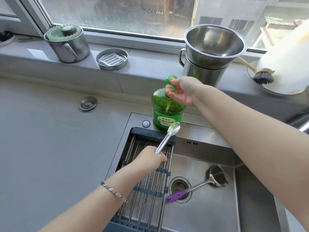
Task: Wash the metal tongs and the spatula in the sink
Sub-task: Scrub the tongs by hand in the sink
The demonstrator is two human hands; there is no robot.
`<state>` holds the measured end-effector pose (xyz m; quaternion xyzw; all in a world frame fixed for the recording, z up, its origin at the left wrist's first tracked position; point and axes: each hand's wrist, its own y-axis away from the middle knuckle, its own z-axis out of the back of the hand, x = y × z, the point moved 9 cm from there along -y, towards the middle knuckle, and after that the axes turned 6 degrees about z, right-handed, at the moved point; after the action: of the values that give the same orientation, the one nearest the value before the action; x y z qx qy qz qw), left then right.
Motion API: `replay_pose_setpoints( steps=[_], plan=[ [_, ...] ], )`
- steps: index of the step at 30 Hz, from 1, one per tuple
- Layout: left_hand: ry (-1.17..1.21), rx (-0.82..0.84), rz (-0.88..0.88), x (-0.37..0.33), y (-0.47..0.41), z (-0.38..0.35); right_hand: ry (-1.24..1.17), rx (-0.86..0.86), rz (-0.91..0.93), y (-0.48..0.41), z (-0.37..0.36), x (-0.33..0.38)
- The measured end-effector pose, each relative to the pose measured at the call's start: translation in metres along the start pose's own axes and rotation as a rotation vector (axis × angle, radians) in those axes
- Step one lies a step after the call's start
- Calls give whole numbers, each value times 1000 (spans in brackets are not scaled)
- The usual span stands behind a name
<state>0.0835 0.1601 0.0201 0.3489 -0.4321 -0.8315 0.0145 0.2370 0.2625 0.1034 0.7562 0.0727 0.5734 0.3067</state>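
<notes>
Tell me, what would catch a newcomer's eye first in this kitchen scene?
The bright green soap bottle behind the sink, with the right hand cupped at its pump. Next, the left hand holding metal tongs over the drying rack. A spatula with a purple handle lies in the basin.

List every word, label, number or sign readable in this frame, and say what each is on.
"柠檬洗洁精": white label on the green dish soap bottle behind the sink, partly crossed by the tongs.
Small logo and red line on the same label: too small to read.
Faint lettering on a building seen through the window: too blurred to read.
Nothing else carries text.
</notes>
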Motion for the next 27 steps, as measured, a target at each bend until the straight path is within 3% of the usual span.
replay_pose_setpoints(
  steps=[5,14,18,22,25,27],
  plan=[
    [5,-7,-7,4,-4,-1,-156,3,-47,0,1,-6],
    [-19,-30,3,1,3,-1,-233,-9,-105,6,-2,-17],
    [76,-1,-11,-4,15,-1,-203,-32,-109,12,1,-16],
    [60,-8,-90,-15,30,-1,-286,-5,-108,35,3,-23],
    [-12,-50,-168,-23,41,-6,-217,-71,82,73,25,-38],
    [-15,-58,-226,-32,52,-14,99,-54,356,110,34,-54]
  ],
)
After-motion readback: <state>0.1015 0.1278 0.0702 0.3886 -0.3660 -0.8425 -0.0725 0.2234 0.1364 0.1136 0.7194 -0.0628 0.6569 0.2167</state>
